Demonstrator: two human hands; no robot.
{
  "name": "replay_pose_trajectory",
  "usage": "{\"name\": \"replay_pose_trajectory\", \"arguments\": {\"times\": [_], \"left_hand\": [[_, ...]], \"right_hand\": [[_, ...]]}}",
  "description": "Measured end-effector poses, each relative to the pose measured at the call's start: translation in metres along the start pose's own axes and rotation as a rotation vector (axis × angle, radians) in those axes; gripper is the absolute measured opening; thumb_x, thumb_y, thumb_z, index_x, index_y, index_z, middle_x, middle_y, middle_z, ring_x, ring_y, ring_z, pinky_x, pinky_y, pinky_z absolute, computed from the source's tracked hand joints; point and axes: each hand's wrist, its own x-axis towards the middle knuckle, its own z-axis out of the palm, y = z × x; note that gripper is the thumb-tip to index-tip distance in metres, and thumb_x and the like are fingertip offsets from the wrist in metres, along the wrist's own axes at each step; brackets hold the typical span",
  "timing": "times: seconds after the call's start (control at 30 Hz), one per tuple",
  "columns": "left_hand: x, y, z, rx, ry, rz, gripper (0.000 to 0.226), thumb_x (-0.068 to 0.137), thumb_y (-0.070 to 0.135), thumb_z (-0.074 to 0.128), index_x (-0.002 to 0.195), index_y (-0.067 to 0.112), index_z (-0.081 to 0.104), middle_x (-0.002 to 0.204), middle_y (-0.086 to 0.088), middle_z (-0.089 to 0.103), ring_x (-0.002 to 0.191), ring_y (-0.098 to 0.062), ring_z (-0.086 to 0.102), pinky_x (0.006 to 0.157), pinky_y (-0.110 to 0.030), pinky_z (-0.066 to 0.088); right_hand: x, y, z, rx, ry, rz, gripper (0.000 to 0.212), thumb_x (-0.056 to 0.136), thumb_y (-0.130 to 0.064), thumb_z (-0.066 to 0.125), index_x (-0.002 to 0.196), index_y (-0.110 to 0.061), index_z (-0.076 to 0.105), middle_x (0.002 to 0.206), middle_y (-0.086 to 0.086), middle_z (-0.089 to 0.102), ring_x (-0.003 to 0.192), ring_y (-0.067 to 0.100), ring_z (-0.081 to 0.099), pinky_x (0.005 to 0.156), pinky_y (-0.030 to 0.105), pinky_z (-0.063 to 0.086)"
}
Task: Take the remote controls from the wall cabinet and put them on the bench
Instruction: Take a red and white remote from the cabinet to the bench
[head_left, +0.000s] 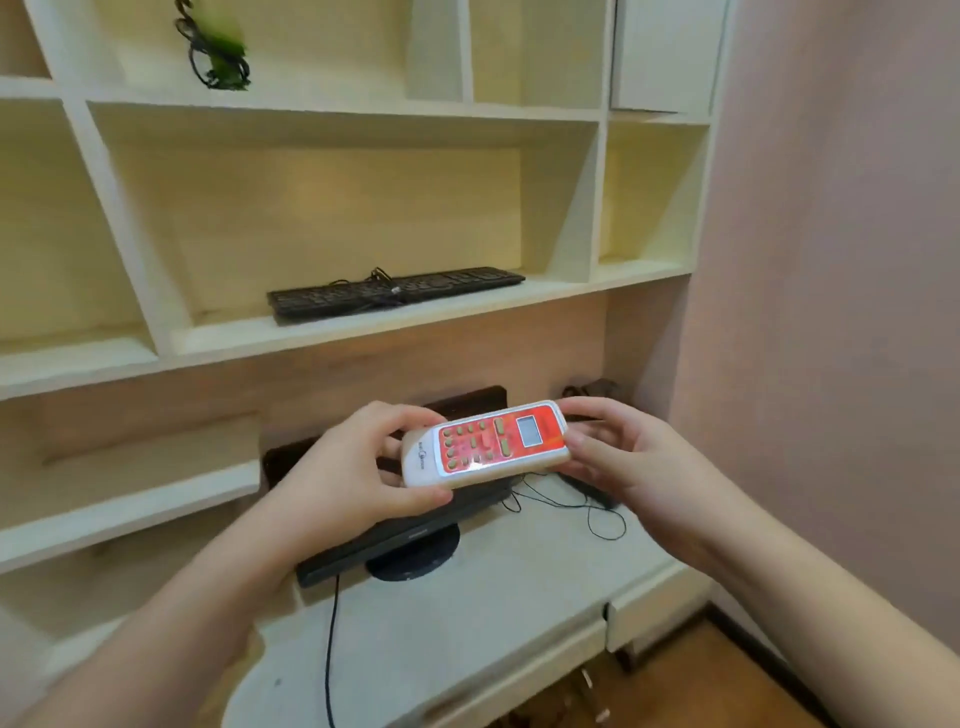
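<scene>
Currently both hands on one remote control (485, 442), held in the air above the bench (441, 639), face up. Left hand (358, 467) pinches its bottom end, thumb under; right hand (618, 457) fingers curled round the display end. Keyboard (395, 293) sits on the wall cabinet (363, 327) shelf.

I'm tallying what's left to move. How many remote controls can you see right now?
1. The remote control is held by both hands, left hand and right hand, above the bench. Others may be out of view.
</scene>
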Motion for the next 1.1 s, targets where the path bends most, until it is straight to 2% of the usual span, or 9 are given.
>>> {"name": "replay_pose_trajectory", "arguments": {"times": [0.13,0.27,0.37,0.43,0.57,0.77,0.9,1.03,1.1], "left_hand": [[0.007,0.018,0.075,-0.077,-0.129,-0.031,0.053,0.068,0.036,0.084,0.111,0.048,0.057,0.110,0.023,0.057,0.101,-0.001,0.061,0.076,-0.027,0.059],[0.013,0.029,0.138,-0.034,-0.253,-0.033,0.056,0.071,0.036,0.082,0.117,0.047,0.052,0.112,0.024,0.052,0.104,0.001,0.055,0.076,-0.020,0.057],[0.019,0.030,0.175,-0.048,-0.341,-0.032,0.058,0.071,0.036,0.082,0.120,0.047,0.051,0.110,0.028,0.050,0.103,0.004,0.053,0.076,-0.021,0.057],[0.025,0.028,0.199,-0.041,-0.391,-0.036,0.059,0.071,0.036,0.082,0.121,0.046,0.051,0.111,0.029,0.050,0.102,0.005,0.052,0.075,-0.020,0.057],[0.043,0.017,0.244,-0.088,-0.475,-0.015,0.060,0.070,0.036,0.082,0.121,0.046,0.052,0.118,0.026,0.051,0.103,0.006,0.052,0.073,-0.016,0.056],[0.088,0.008,0.312,-0.149,-0.592,0.088,0.063,0.070,0.034,0.083,0.123,0.046,0.051,0.115,0.026,0.052,0.100,0.010,0.054,0.069,-0.015,0.055],[0.114,0.016,0.354,-0.235,-0.719,0.177,0.060,0.071,0.031,0.083,0.119,0.048,0.051,0.110,0.027,0.051,0.099,0.018,0.049,0.066,-0.009,0.052],[0.132,0.035,0.399,-0.262,-0.879,0.301,0.062,0.071,0.028,0.083,0.124,0.041,0.052,0.115,0.022,0.052,0.098,0.009,0.055,0.071,-0.012,0.053],[0.136,0.051,0.422,-0.268,-0.944,0.362,0.064,0.070,0.028,0.084,0.124,0.038,0.052,0.117,0.020,0.054,0.097,0.003,0.058,0.074,-0.018,0.056]], "right_hand": [[-0.039,0.036,-0.056,-0.026,0.059,0.087,0.027,0.093,-0.018,0.059,0.119,-0.024,0.060,0.105,-0.001,0.074,0.100,0.012,0.070,0.092,0.029,0.053],[-0.075,0.077,-0.097,0.006,0.139,0.186,0.028,0.090,-0.020,0.060,0.117,-0.028,0.061,0.103,-0.005,0.074,0.099,0.009,0.070,0.088,0.023,0.054],[-0.097,0.112,-0.116,0.115,0.222,0.268,0.029,0.089,-0.018,0.061,0.117,-0.026,0.061,0.105,-0.001,0.074,0.102,0.013,0.069,0.095,0.031,0.051],[-0.106,0.132,-0.125,0.160,0.286,0.307,0.030,0.091,-0.016,0.059,0.121,-0.023,0.060,0.105,0.000,0.074,0.103,0.012,0.068,0.096,0.032,0.050],[-0.114,0.165,-0.143,0.160,0.386,0.340,0.029,0.092,-0.019,0.060,0.121,-0.023,0.060,0.106,0.003,0.073,0.106,0.016,0.068,0.101,0.037,0.048],[-0.115,0.195,-0.172,0.081,0.598,0.383,0.028,0.091,-0.026,0.062,0.119,-0.029,0.060,0.109,-0.001,0.072,0.107,0.015,0.066,0.101,0.042,0.048],[-0.126,0.204,-0.187,0.024,0.742,0.431,0.027,0.092,-0.023,0.061,0.118,-0.029,0.060,0.108,-0.005,0.072,0.106,0.011,0.066,0.098,0.038,0.050],[-0.152,0.209,-0.193,0.022,0.927,0.472,0.027,0.092,-0.021,0.061,0.119,-0.026,0.059,0.102,-0.008,0.073,0.100,0.004,0.068,0.084,0.020,0.055],[-0.170,0.210,-0.194,0.040,1.038,0.485,0.029,0.091,-0.021,0.063,0.119,-0.027,0.059,0.101,-0.008,0.073,0.099,0.004,0.068,0.077,0.014,0.055]]}}
